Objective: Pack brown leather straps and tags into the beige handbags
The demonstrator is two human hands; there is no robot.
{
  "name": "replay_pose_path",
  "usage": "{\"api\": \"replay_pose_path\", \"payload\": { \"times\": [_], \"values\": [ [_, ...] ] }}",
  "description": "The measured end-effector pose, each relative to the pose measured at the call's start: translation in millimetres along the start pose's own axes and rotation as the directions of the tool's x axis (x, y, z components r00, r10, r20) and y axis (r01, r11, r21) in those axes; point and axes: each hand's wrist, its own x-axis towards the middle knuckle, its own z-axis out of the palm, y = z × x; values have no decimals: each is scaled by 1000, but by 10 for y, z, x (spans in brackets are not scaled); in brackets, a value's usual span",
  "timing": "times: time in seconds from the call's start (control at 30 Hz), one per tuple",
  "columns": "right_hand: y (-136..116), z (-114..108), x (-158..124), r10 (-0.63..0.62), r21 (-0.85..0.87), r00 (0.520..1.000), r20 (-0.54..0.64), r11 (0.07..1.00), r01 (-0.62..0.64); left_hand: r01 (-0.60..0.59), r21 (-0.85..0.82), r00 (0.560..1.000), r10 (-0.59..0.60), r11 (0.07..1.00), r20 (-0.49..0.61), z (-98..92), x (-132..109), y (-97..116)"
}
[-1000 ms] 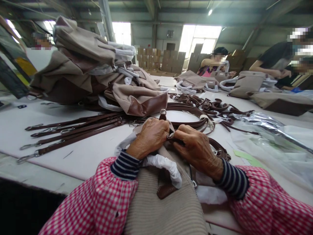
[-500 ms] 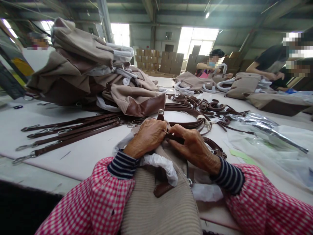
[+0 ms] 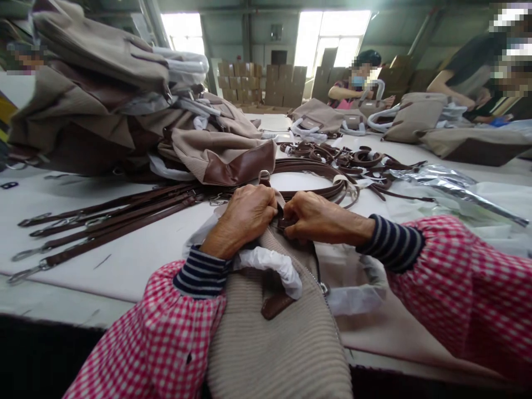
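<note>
A beige ribbed handbag (image 3: 278, 349) lies in front of me, its handle (image 3: 276, 263) wrapped in white material. My left hand (image 3: 245, 216) is closed on the bag's far top end, close to a brown tab with a metal ring (image 3: 264, 176). Beside it, my right hand (image 3: 318, 216) pinches a dark brown leather strap piece (image 3: 285, 223) against the same end. Its thumb and fingers partly hide that piece. A zipper with a metal pull (image 3: 324, 287) runs down the bag's right side.
Several brown straps with metal clasps (image 3: 120, 227) lie to the left, below a heap of beige and brown bags (image 3: 100, 127). Coiled straps (image 3: 307, 166) are beyond my hands. Plastic wrapping (image 3: 490, 221) lies to the right. Co-workers (image 3: 359, 83) handle bags across the table.
My right hand has turned and drawn in against the bag's end, with its forearm now more level. My left hand keeps its hold. The view has shifted slightly.
</note>
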Motion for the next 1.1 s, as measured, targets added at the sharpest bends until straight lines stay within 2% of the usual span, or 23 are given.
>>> {"api": "replay_pose_path", "payload": {
  "times": [0.2, 0.33, 0.5, 0.73, 0.97, 1.1],
  "values": [
    [-40, 66, 30, 45, 36, 999, -19, 998, -44, -5, 36, 1000, 4, 999, 16, 1, -14, -11],
    [-68, 83, 65, 51, 0, 998, -30, 999, -51, -12, 78, 1000, 11, 997, 13, -2, -32, -30],
    [-72, 153, 129, 36, -68, 991, -129, 997, -45, -20, 150, 999, 15, 989, 33, -2, -45, -47],
    [-86, 243, 170, 18, -159, 983, -183, 986, -47, 2, 226, 997, -20, 974, 79, -24, -42, 3],
    [-86, 302, 114, 9, -110, 984, -180, 993, -29, 35, 206, 994, -56, 978, 96, -56, -28, 22],
    [-58, 409, 122, -8, -145, 965, -263, 989, -31, 15, 182, 994, -35, 983, 106, -63, -11, -8]
  ]
}}
